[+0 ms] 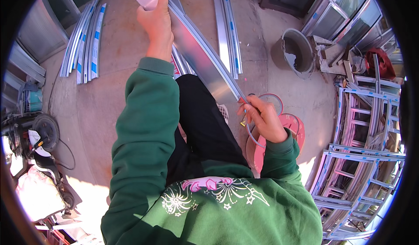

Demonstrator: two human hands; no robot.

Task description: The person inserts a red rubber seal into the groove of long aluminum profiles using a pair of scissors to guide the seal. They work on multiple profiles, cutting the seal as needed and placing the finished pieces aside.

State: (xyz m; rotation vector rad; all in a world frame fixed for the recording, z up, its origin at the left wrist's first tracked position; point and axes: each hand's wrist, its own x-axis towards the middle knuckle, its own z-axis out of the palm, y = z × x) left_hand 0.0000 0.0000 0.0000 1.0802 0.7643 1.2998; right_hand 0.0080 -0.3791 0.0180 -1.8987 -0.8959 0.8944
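A long silver aluminium profile (pixel 203 64) slants across in front of me, from the upper left down to my right hand. My left hand (pixel 158 24) is wrapped round its far part, with the thumb lying along the metal. At the near end, my right hand (pixel 267 119) has its fingers pinched together beside a small red piece (pixel 241 100) at the profile's edge. A thin grey strip (pixel 249 133) loops down from the right fingers. What exactly these fingers hold is partly hidden. Below the right hand is a pink round seat or lid (pixel 291 123).
Bundles of metal profiles lie on the floor at the far left (pixel 87 42) and far middle (pixel 228 31). A grey bucket (pixel 293 53) stands at the right. Stacked window frames (pixel 362 157) fill the right side. A wheeled machine (pixel 43 131) stands at the left.
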